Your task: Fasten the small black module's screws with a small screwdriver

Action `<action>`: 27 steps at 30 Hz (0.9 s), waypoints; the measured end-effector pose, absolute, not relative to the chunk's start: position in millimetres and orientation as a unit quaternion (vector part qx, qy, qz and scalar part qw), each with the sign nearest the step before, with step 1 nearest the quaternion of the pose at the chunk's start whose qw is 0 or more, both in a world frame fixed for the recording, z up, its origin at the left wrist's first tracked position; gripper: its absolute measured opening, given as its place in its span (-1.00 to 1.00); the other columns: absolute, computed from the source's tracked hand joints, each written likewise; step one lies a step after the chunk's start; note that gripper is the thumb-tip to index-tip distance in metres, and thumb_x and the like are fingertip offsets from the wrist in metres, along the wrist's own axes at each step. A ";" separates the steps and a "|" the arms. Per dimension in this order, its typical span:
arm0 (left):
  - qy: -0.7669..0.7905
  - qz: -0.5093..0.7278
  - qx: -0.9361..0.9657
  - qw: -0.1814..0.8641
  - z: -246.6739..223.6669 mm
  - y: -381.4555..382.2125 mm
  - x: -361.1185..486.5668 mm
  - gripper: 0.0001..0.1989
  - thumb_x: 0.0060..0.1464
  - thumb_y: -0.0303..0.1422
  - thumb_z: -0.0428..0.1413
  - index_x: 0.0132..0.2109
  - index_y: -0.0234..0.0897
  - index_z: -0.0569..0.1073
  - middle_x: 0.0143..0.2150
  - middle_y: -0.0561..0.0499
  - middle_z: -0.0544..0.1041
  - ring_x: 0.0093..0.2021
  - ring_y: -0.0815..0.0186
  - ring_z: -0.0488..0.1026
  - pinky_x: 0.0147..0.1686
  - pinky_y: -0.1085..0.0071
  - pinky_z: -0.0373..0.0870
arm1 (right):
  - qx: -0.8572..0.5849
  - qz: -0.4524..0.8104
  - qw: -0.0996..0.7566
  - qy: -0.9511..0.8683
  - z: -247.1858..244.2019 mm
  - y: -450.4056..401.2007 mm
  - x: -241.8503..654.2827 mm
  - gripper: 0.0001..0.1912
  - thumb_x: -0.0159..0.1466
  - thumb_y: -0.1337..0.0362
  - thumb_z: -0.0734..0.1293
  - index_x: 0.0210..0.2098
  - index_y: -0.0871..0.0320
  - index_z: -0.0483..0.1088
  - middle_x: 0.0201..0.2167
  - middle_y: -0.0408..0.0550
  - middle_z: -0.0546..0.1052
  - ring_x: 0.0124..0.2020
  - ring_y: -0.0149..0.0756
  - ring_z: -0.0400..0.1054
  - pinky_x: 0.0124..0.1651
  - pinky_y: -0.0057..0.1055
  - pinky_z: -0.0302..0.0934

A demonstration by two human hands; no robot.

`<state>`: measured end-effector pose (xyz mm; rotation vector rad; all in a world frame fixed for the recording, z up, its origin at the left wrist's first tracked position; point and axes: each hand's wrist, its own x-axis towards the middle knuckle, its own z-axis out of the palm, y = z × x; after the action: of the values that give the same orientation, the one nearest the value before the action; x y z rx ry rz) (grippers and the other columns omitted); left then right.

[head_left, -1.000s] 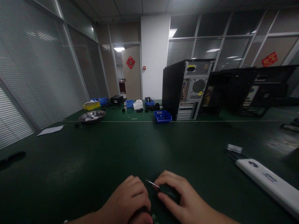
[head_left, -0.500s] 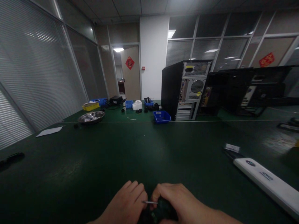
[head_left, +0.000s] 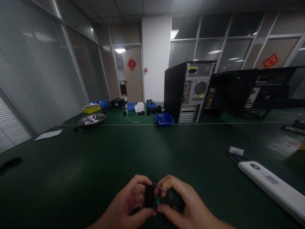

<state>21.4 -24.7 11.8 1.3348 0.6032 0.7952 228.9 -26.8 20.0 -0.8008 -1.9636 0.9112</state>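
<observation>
At the bottom centre, my left hand (head_left: 130, 200) holds a small black part (head_left: 149, 195) upright between thumb and fingertips; its exact kind is too dark to make out. My right hand (head_left: 188, 203) curls around a dark-handled screwdriver (head_left: 161, 188), whose thin metal shaft sticks out past the index finger toward the left. Near the right fingertips a small dark-green piece (head_left: 158, 199) shows, close beside the black part. Whether the two touch is unclear. Both hands are just above the green tabletop (head_left: 133, 152), with their fingers close together.
A long white device (head_left: 271, 178) lies on the right. Further back stand a computer tower (head_left: 176, 92), a blue bin (head_left: 164, 120), a metal bowl (head_left: 92, 120) and a white paper (head_left: 48, 135). A black object (head_left: 10, 163) rests at the left edge.
My left hand has turned from knuckles up to palm inward, exposing the black part. My hands have risen slightly, and the metal shaft now tilts up to the left.
</observation>
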 end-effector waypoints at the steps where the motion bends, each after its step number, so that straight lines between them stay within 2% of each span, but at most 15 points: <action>1: 0.258 0.358 0.569 0.694 9.9 -24.3 22.4 -0.62 0.08 -0.55 0.21 -0.01 -0.22 0.29 -0.14 -0.05 0.52 -0.18 0.29 0.52 -0.16 0.31 0.40 | -0.311 0.356 0.419 -0.775 20.4 -27.2 228.3 -0.78 0.17 0.47 0.36 -0.26 0.09 0.28 -0.29 -0.08 0.50 -0.27 -0.28 0.43 -0.20 -0.42 0.29; 7: 0.232 0.363 0.509 0.745 -0.9 -23.2 22.9 -0.60 -0.03 -0.62 0.30 -0.10 -0.25 0.34 -0.19 -0.01 0.60 -0.26 0.36 0.58 -0.26 0.43 0.39 | -0.289 0.327 0.435 -0.788 21.2 -30.4 227.3 -0.77 0.16 0.48 0.35 -0.28 0.07 0.28 -0.27 -0.06 0.51 -0.27 -0.29 0.44 -0.23 -0.44 0.29; 17: 0.227 0.361 0.489 0.761 -1.7 -25.8 27.9 -0.59 -0.11 -0.59 0.35 -0.19 -0.27 0.32 -0.22 -0.03 0.63 -0.31 0.34 0.59 -0.32 0.43 0.38 | -0.315 0.323 0.418 -0.788 13.0 -33.0 224.3 -0.80 0.16 0.44 0.38 -0.32 0.08 0.29 -0.32 -0.06 0.56 -0.33 -0.28 0.48 -0.28 -0.46 0.33; 22: 0.197 0.369 0.490 0.765 5.3 -27.2 30.7 -0.61 -0.08 -0.44 0.37 -0.17 -0.26 0.35 -0.23 -0.02 0.59 -0.29 0.34 0.55 -0.31 0.43 0.33 | -0.303 0.295 0.411 -0.808 14.8 -34.1 224.0 -0.84 0.20 0.39 0.38 -0.30 0.08 0.30 -0.36 -0.08 0.55 -0.34 -0.29 0.49 -0.29 -0.48 0.33; 27: 0.231 0.377 0.509 0.739 10.5 -29.9 30.9 -0.73 0.04 -0.28 0.30 -0.21 -0.30 0.40 -0.36 0.05 0.53 -0.39 0.41 0.46 -0.34 0.43 0.29 | -0.283 0.249 0.405 -0.833 15.0 -34.9 223.4 -0.86 0.25 0.36 0.36 -0.29 0.06 0.29 -0.32 -0.06 0.57 -0.32 -0.29 0.50 -0.28 -0.49 0.34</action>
<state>30.9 -29.9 10.5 1.1162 0.5078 0.8278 223.4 -34.9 15.0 -0.7153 -2.1012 0.6275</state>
